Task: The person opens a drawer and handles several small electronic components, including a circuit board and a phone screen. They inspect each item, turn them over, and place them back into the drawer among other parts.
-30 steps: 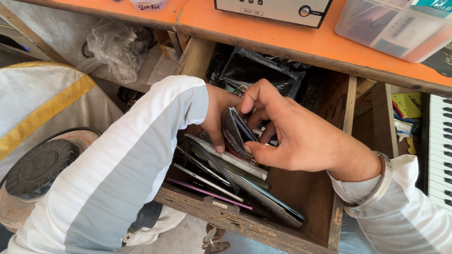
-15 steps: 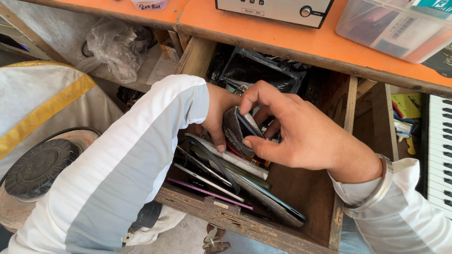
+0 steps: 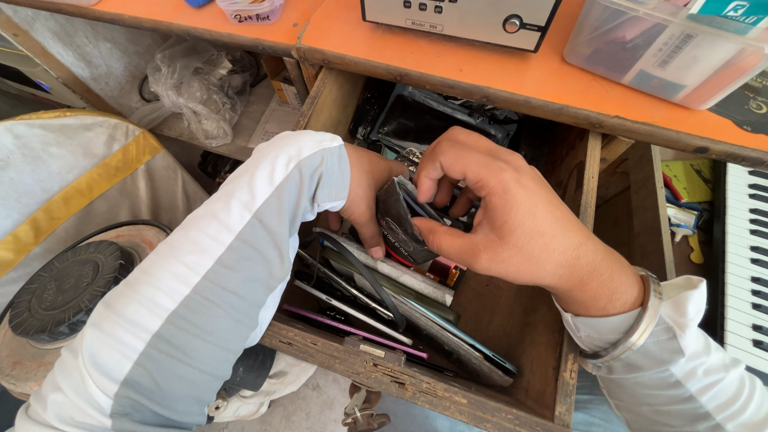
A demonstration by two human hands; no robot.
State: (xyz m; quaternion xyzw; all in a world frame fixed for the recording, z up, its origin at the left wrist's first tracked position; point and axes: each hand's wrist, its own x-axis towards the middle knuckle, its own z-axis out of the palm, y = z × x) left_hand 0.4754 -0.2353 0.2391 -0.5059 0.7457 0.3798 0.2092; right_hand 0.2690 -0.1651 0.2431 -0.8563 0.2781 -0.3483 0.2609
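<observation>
Stacked panels (image 3: 384,300) in drawer (image 3: 572,352) under desk (image 3: 480,68), keyboard (image 3: 748,256) right.

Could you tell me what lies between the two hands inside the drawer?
In the head view, a small dark flat panel sits between the left hand and right hand; both pinch it.

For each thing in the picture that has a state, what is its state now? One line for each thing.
Wooden drawer: pulled open, holds flat phone panels.
Left hand: inside the drawer, thumb on a dark flat piece.
Right hand: fingers pinched on the same dark flat piece.
Stack of panels: lying slanted, leaning on each other.
Clear plastic box: on the orange tabletop, lid on.
Plastic bag: crumpled on the shelf.
</observation>
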